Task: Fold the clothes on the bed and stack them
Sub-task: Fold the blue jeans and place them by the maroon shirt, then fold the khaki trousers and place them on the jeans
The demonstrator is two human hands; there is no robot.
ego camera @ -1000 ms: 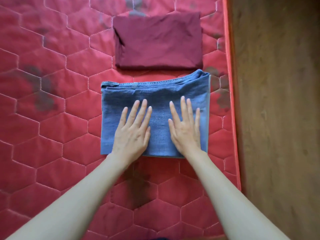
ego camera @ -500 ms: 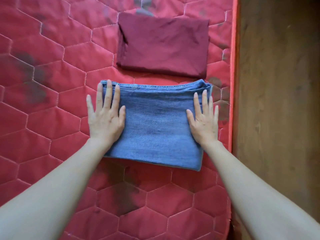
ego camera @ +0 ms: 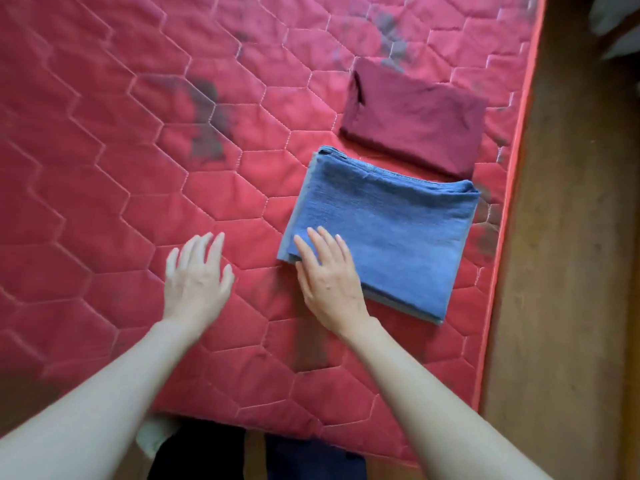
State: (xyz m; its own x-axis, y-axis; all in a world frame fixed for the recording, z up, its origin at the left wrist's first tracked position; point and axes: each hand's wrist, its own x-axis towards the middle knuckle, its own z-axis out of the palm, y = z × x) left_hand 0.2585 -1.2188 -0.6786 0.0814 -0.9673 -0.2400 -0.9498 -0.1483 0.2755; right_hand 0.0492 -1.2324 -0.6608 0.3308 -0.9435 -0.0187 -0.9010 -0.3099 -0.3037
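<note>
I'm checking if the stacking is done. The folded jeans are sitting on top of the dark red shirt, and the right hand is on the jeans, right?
Not quite. The jeans are not on top of the shirt; they lie beside it on the mattress, with a strip of red showing between them. The head view shows this. The right hand does rest on the jeans.

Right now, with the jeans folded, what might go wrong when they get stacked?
The folded jeans lie close to the mattress edge, so a careless lift might tip them to the floor. Only the right hand touches them, at one corner; lifted that way, the layers could fall open. The maroon garment could get rumpled underneath.
</note>
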